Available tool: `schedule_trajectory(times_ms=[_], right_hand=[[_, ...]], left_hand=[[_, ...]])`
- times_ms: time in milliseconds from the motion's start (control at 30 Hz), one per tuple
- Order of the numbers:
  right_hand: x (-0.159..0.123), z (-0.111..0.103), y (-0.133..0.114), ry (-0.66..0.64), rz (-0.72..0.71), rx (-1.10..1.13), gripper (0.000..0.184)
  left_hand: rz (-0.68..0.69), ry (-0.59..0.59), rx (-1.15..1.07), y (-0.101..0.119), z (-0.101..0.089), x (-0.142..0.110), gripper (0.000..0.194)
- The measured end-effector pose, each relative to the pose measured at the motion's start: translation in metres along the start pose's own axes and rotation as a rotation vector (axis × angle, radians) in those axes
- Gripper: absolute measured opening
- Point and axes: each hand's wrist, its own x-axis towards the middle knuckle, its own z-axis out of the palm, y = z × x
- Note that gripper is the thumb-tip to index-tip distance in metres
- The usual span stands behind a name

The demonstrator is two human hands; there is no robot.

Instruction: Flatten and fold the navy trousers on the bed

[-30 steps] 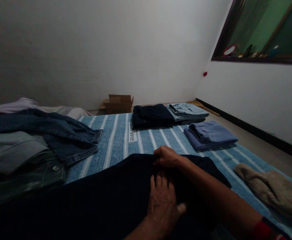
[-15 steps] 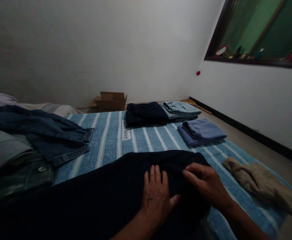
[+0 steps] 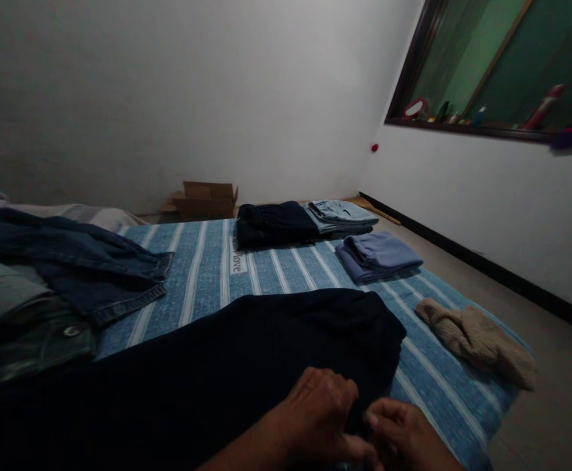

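Observation:
Dark navy trousers [image 3: 246, 347] lie spread across the near part of the bed, with a gathered edge at their right end. My left hand [image 3: 318, 409] is over the near right part of them, its fingers curled down and closed on the cloth. Beside it, my right hand [image 3: 403, 428] pinches the near edge at the waist end, thumb against fingers. The two hands almost meet at the bottom of the view. Some fingertips are hidden, and the cloth between them is too dark to make out well.
Folded dark jeans [image 3: 276, 224], folded light blue jeans [image 3: 342, 216] and a folded blue garment [image 3: 378, 256] sit farther back on the striped bedsheet [image 3: 202, 261]. A tan knitted item [image 3: 476, 340] lies right. Loose jeans [image 3: 94, 261] are left. A cardboard box [image 3: 207, 199] stands by the wall.
Both hands have moved toward me, down to the near edge of the trousers. My left hand, flat before, has curled its fingers. The view has shifted slightly right.

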Motion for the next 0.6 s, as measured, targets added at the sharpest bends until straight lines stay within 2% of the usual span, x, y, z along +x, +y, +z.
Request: schedule_trajectory(times_ms=[133,233,267,300,400,433,467,500,533,567,600], right_hand=[[0.001,-0.003,0.004,-0.074,0.005,0.035,0.053],[0.001,-0.007,0.014,-0.086,-0.050,-0.140,0.045],[0.001,-0.008,0.018,-0.061,-0.155,-0.252,0.040],[0.002,-0.008,0.021,-0.011,-0.328,-0.381,0.034],[0.005,-0.003,0.025,0.201,-1.072,-0.823,0.024],[0.007,0.000,0.025,0.239,-1.288,-0.950,0.024],[0.010,0.004,0.024,0.248,-1.442,-1.046,0.024],[0.013,0.008,0.023,0.225,-1.536,-1.110,0.024],[0.016,0.014,0.023,0.176,-1.569,-1.141,0.024],[0.020,0.019,0.022,0.117,-1.540,-1.140,0.024],[0.023,0.024,0.022,0.046,-1.442,-1.118,0.023]], left_hand=[[0.025,-0.072,0.004,0.002,-0.007,0.000,0.024],[0.036,-0.051,-0.036,0.000,-0.011,0.003,0.007],[0.028,-0.034,-0.076,-0.002,-0.012,0.004,0.007],[0.018,-0.014,-0.125,-0.003,-0.012,0.005,0.010],[-0.004,0.064,-0.311,-0.008,-0.013,0.007,0.021],[-0.001,0.092,-0.373,-0.009,-0.013,0.007,0.022],[0.005,0.125,-0.429,-0.010,-0.013,0.007,0.023],[0.013,0.161,-0.479,-0.011,-0.013,0.007,0.023],[0.022,0.198,-0.522,-0.011,-0.013,0.006,0.023],[0.030,0.236,-0.556,-0.011,-0.012,0.006,0.022],[0.038,0.274,-0.579,-0.011,-0.012,0.005,0.021]])
